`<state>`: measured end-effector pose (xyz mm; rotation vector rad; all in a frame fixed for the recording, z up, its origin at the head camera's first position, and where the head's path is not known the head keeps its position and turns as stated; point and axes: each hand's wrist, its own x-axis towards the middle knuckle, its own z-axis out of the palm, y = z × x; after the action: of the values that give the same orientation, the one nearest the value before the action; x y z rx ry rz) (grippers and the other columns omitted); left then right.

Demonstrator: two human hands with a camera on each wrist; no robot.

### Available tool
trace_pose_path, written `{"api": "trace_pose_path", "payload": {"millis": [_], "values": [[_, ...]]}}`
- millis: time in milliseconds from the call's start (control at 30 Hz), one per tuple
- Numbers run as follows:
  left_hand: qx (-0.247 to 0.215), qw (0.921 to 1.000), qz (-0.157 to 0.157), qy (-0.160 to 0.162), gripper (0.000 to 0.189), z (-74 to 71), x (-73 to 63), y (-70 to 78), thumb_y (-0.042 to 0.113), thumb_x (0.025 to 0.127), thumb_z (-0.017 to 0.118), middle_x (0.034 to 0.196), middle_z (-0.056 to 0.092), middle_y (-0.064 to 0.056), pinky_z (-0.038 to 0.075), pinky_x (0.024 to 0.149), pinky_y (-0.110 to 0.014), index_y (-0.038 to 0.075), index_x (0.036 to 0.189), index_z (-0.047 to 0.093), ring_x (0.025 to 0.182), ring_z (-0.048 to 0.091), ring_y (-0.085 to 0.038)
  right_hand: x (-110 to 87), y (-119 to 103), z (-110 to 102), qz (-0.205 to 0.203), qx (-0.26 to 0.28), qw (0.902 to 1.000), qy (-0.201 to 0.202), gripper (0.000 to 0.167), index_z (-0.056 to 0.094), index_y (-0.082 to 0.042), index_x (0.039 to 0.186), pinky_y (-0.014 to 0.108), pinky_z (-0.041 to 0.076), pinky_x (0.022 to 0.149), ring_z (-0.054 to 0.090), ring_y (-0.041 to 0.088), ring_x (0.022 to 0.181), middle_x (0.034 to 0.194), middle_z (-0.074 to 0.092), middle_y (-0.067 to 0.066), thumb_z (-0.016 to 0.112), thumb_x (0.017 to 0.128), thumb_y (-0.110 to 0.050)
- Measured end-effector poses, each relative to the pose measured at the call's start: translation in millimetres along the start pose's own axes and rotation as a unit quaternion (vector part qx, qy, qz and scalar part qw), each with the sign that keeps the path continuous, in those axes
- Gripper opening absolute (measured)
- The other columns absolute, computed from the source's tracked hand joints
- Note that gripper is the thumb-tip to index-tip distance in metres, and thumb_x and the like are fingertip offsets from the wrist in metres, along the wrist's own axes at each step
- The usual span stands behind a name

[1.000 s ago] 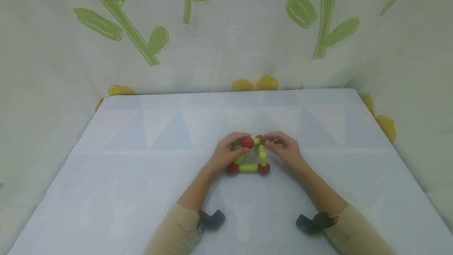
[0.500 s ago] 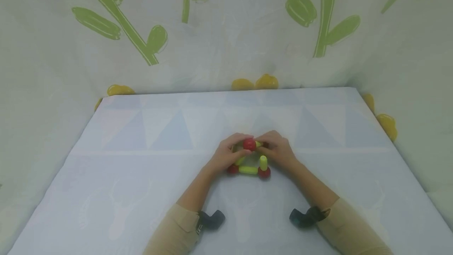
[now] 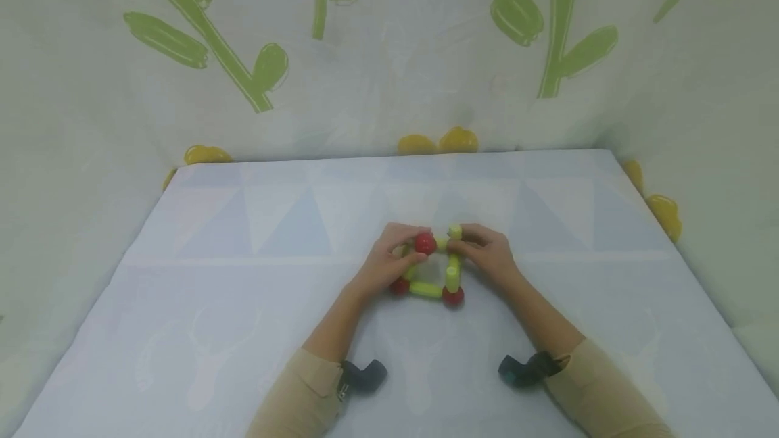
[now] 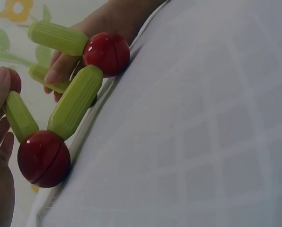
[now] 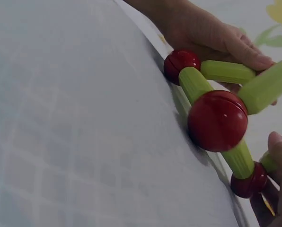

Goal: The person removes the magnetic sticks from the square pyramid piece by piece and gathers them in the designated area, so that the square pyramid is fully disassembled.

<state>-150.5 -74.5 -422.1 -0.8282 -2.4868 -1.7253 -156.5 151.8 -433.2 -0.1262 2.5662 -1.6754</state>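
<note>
A frame of red balls and light-green rods stands on the table. My left hand (image 3: pixel 389 259) pinches the red ball (image 3: pixel 425 243) that tops a rod (image 4: pixel 21 116) rising from the near left ball (image 4: pixel 44 159). At the far right corner, my right hand (image 3: pixel 485 250) pinches an upright green rod (image 3: pixel 455 231) just over a red ball (image 5: pixel 251 179). Another upright rod (image 5: pixel 268 87) tilts up from the near right ball (image 5: pixel 217 121), its top bare. A horizontal rod (image 3: pixel 426 289) links the two near balls. My left fingers partly hide the far left side.
The frame sits mid-table on a pale patterned tabletop (image 3: pixel 243 330). A white cloth wall (image 3: pixel 414 53) with printed green leaves rises behind the table's far edge. Dark wrist cameras, the left camera (image 3: pixel 365 377) and right camera (image 3: pixel 528 370), hang under the beige sleeves.
My right hand moved in over the far right ball, then back slightly right; an upright green rod now shows in its fingers there. My left hand stays on its red ball.
</note>
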Motion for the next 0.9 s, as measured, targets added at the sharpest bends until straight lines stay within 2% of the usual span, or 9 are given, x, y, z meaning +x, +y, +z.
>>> {"api": "trace_pose_path", "payload": {"millis": [133,200,333,400,533,633,767,900], "values": [[0.005,0.9999,-0.013,0.007,0.046,-3.2,-1.4,-0.5,0.015,0.088,0.066,0.124,0.056,-0.004,0.041,0.101,-0.041,0.014,0.132,0.054,0.115,0.049,-0.018,-0.3,1,-2,0.013,-0.005,0.9999,-0.009,0.044,0.066,-0.012,0.109,0.041,0.047,0.096,0.059,0.023,0.109,0.110,0.067,0.006,0.075,0.077,-0.041],[0.007,0.9999,-0.007,0.013,0.045,-5.2,-2.8,-0.8,0.014,0.089,0.064,0.125,0.056,-0.005,0.040,0.103,-0.041,0.013,0.133,0.053,0.115,0.050,-0.019,-0.9,2,-3,0.021,-0.006,0.9995,-0.024,0.044,0.066,-0.013,0.107,0.042,0.048,0.094,0.061,0.023,0.106,0.108,0.067,0.005,0.076,0.076,-0.043],[0.012,0.9985,0.041,0.032,0.039,-8.7,-4.8,-2.7,0.008,0.089,0.062,0.121,0.058,-0.009,0.040,0.103,-0.038,0.006,0.127,0.055,0.114,0.051,-0.022,-2.7,3,-3,0.033,-0.025,0.9973,-0.061,0.044,0.065,-0.016,0.104,0.038,0.051,0.087,0.061,0.021,0.099,0.105,0.066,0.002,0.077,0.074,-0.046],[0.013,0.9965,0.072,0.040,0.038,-9.4,-4.7,-5.6,0.006,0.085,0.065,0.117,0.060,-0.010,0.040,0.102,-0.036,0.004,0.122,0.057,0.112,0.052,-0.022,-3.5,3,-2,0.024,-0.034,0.9967,-0.070,0.042,0.065,-0.016,0.103,0.036,0.051,0.084,0.061,0.020,0.096,0.104,0.065,0.002,0.077,0.074,-0.045],[0.014,0.9975,0.053,0.045,0.040,-10.8,-4.4,-5.6,0.009,0.081,0.073,0.114,0.062,-0.005,0.041,0.102,-0.033,0.008,0.118,0.059,0.111,0.054,-0.016,-4.9,3,-1,0.002,-0.032,0.9966,-0.075,0.037,0.065,-0.015,0.099,0.033,0.051,0.081,0.062,0.020,0.092,0.100,0.066,0.003,0.078,0.075,-0.039],[0.017,0.9981,0.030,0.051,0.041,-12.2,-3.4,-3.3,0.013,0.081,0.074,0.115,0.061,-0.002,0.042,0.102,-0.034,0.010,0.119,0.061,0.113,0.054,-0.014,-5.9,3,-2,-0.023,-0.026,0.9960,-0.083,0.032,0.065,-0.014,0.097,0.031,0.051,0.080,0.062,0.019,0.090,0.097,0.067,0.002,0.079,0.075,-0.033],[0.021,0.9960,0.044,0.075,0.043,-14.1,-1.3,-5.0,0.011,0.081,0.074,0.116,0.058,-0.005,0.043,0.101,-0.036,0.006,0.121,0.062,0.114,0.052,-0.017,-6.4,5,-2,-0.095,-0.014,0.9896,-0.107,0.027,0.065,-0.013,0.094,0.029,0.051,0.082,0.060,0.015,0.090,0.094,0.066,0.000,0.081,0.073,-0.021],[0.013,0.9969,0.005,0.077,0.045,-15.0,1.9,-6.2,0.014,0.083,0.071,0.119,0.056,-0.001,0.045,0.100,-0.035,0.009,0.126,0.060,0.116,0.051,-0.014,-6.4,8,-1,-0.169,0.006,0.9764,-0.135,0.028,0.065,-0.011,0.095,0.028,0.051,0.086,0.060,0.010,0.093,0.093,0.066,0.001,0.081,0.072,-0.011]]}}
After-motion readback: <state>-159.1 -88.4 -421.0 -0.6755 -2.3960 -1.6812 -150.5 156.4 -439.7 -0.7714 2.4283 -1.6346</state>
